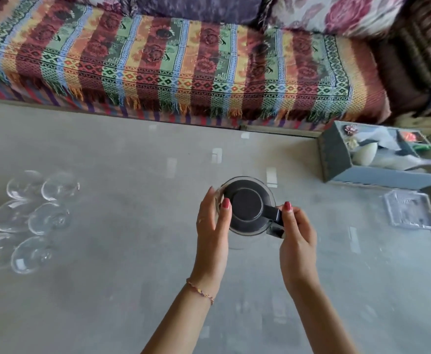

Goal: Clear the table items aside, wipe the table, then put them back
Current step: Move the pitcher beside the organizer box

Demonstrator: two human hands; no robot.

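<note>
Glass jug (pixel 247 208) with a dark lid stands on the grey table (pixel 132 251), right of centre, seen from above. Its dark handle points toward the right hand (pixel 297 236). Right hand grips the handle: thumb on top, the other fingers curled round it from the near side. Left hand (pixel 213 226) rests against the jug's left wall, fingers nearly straight and held together along the glass, thumb tip on the lid's edge. A thin bracelet sits on the left wrist.

Six clear glasses (pixel 30 221) lie grouped in pairs at the table's left edge, well apart from the jug; whether they touch each other is hard to tell.

A grey organiser box (pixel 377 154) with compartments stands at the far right corner; contents blurred, something white and something red inside. Just near of it lies a clear plastic tray (pixel 411 210), flat on the table.

Behind the table runs a sofa (pixel 183 67) under a striped, fringed cover, with floral cushions (pixel 337 14) at the back.
</note>
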